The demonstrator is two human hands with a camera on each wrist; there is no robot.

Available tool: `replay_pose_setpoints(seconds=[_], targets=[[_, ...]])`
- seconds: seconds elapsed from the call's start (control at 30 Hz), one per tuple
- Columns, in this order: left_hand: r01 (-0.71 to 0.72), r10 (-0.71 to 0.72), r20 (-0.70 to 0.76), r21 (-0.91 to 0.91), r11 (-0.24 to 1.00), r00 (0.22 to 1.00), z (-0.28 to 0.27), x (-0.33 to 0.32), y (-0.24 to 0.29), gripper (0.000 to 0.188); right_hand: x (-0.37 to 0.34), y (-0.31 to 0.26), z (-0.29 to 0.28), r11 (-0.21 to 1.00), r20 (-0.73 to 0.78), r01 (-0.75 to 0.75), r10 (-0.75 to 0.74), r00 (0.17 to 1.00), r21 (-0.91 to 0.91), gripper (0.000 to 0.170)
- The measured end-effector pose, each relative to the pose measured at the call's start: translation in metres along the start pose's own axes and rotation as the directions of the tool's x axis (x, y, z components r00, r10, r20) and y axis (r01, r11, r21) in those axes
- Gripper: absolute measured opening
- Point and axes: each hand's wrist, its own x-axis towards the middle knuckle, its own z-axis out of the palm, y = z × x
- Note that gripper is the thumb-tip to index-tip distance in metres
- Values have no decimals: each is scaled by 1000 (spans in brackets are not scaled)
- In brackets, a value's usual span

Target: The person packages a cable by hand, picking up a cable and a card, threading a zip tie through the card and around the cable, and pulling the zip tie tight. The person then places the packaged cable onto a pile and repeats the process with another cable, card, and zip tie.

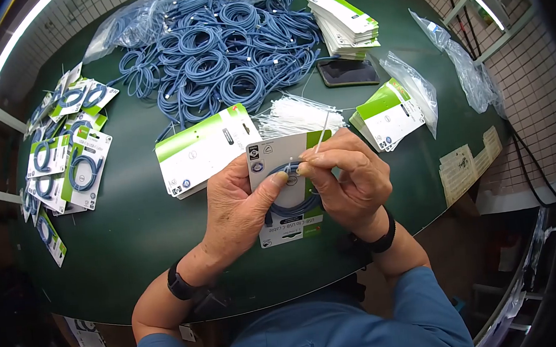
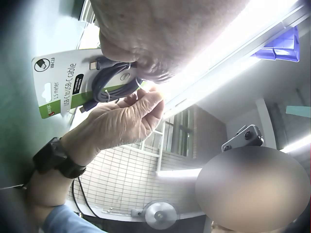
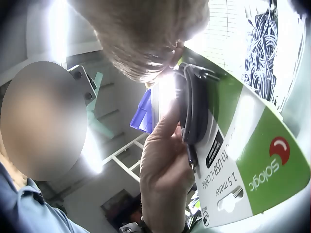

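My left hand (image 1: 237, 200) grips the left side of a white and green cable card (image 1: 266, 154), its thumb on a coiled blue cable (image 1: 294, 208) lying against the card. Between thumb and fingertips my right hand (image 1: 351, 177) pinches a thin white tie (image 1: 322, 133), close to the top of the coil. In the left wrist view the tie loops round the coil (image 2: 104, 82) at the card's face, and the right hand (image 2: 121, 121) is beside it. The right wrist view has the coil (image 3: 194, 104) on the card (image 3: 252, 145), with the left hand (image 3: 167, 170) behind.
A heap of coiled blue cables (image 1: 214, 53) covers the far middle. White ties (image 1: 299, 113) lie beyond the hands, between stacks of cards (image 1: 206, 150). Carded cables (image 1: 82, 167) pile up at left. A phone (image 1: 348, 72) and plastic bags (image 1: 412, 79) are at right.
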Motion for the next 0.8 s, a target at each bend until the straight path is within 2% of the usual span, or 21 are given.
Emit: replay_pose_setpoints(seconds=[0.13, 0.3, 0.4, 0.57, 0.67, 0.8], targets=[[11, -11, -6, 0, 1000, 1000, -2, 1, -4, 30, 2, 10, -2, 994, 44, 68, -64, 997, -91, 30], [15, -15, -8, 3, 1000, 1000, -4, 2, -7, 29, 5, 6, -1, 978, 70, 89, -77, 995, -188, 28], [25, -25, -4, 4, 1000, 1000, -2, 1, -4, 28, 5, 2, -13, 968, 185, 119, -79, 980, -219, 33], [15, -15, 4, 18, 1000, 1000, -1, 0, 3, 28, 5, -4, -18, 966, 214, 169, -127, 969, -195, 36], [5, -5, -3, 27, 1000, 1000, -3, 0, 4, 28, 2, -6, -17, 974, 206, 201, -176, 962, -108, 34], [0, 1, -16, 41, 999, 1000, -4, -1, 5, 28, 3, -11, -16, 977, 185, 182, -160, 970, -108, 31]])
